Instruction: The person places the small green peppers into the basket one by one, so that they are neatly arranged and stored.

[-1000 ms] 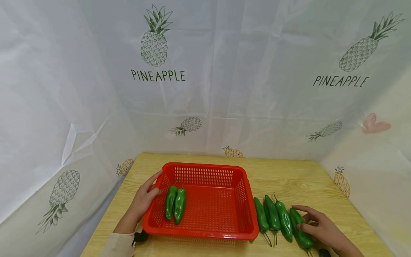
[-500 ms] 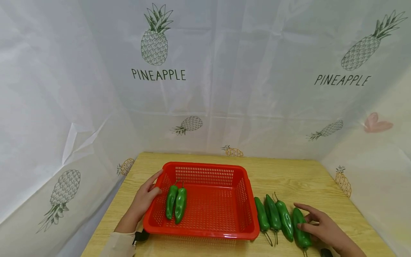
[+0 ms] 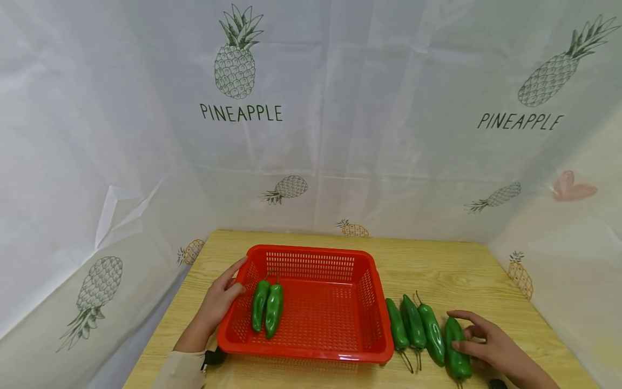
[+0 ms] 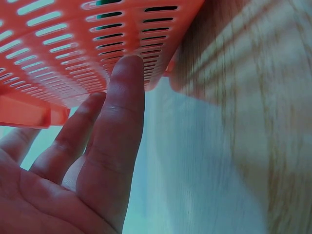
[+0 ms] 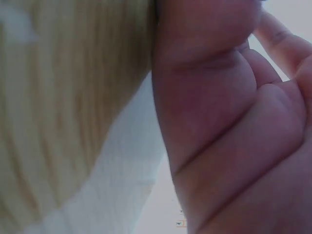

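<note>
In the head view, a red plastic basket (image 3: pixel 316 356) stands on the table with two long green peppers (image 3: pixel 267 308) lying inside its left part. My left hand (image 3: pixel 216 302) holds the basket's left side, thumb at the rim. Its fingers (image 4: pixel 119 112) lie against the slotted outer wall in the left wrist view. Right of the basket, my right hand (image 3: pixel 491 346) grips the rightmost green pepper (image 3: pixel 457 356), thumb on its top and the other fingers at its far side. The right wrist view shows mainly fingers and palm, with no pepper visible.
Three more green peppers (image 3: pixel 414 324) lie side by side between the basket and my right hand. The wood-grain table (image 3: pixel 423 259) is bounded at the back and sides by a white pineapple-print sheet (image 3: pixel 379 135).
My right hand has shifted slightly to the right with the rightmost pepper, widening the gap to its neighbour. The left hand keeps its place at the basket.
</note>
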### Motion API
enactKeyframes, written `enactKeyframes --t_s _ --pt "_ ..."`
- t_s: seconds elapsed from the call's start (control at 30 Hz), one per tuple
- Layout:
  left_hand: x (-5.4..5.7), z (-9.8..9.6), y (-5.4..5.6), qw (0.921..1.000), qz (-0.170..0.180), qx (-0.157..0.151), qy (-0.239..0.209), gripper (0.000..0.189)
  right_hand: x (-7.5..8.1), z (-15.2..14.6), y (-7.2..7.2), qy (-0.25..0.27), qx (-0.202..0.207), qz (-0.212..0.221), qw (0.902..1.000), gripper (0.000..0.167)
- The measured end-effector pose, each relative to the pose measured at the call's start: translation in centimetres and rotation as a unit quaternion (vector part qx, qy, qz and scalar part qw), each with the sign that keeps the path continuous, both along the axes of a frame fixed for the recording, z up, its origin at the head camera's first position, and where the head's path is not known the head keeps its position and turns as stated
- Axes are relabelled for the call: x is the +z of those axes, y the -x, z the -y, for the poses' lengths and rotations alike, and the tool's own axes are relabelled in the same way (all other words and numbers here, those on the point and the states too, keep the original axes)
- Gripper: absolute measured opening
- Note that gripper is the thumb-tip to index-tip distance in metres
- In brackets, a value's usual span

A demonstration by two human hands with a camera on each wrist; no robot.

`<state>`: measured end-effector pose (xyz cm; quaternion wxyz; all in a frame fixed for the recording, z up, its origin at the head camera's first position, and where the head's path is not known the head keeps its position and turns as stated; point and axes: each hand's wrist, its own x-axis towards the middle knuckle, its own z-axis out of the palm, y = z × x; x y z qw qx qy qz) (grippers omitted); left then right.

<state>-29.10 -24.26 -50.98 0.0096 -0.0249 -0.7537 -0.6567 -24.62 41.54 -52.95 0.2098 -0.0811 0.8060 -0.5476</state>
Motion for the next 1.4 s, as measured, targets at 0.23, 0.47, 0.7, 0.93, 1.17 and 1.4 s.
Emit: enactKeyframes --t_s 0.23,0.47,0.7,0.93,1.17,1.4 --pt "-0.1 0.1 0.0 1.0000 -0.002 -0.002 -0.008 0.072 0.0 0.1 -0.4 -0.002 -0.012 0.000 0.9999 0.065" --pt "-0.1 0.2 0.0 1.0000 0.000 -0.002 -0.008 0.072 0.2 0.0 -0.5 0.014 -0.009 0.012 0.9998 0.058" --pt "-0.1 0.3 0.2 1.0000 0.000 -0.002 -0.006 0.073 1.4 0.1 -0.2 0.005 0.001 -0.020 0.9998 0.064" --pt "0.1 0.2 0.3 1.0000 -0.003 0.002 -0.002 0.072 3.4 1.2 0.3 -0.009 0.011 -0.071 0.9974 0.067" --pt "0.0 0.1 0.3 1.0000 -0.002 -0.004 -0.005 0.072 5.7 2.7 1.2 0.037 0.035 -0.081 0.9954 0.064" --pt "-0.1 0.2 0.1 0.9999 0.000 -0.005 -0.009 0.071 7.8 5.0 2.7 0.045 0.054 -0.095 0.9930 0.064"
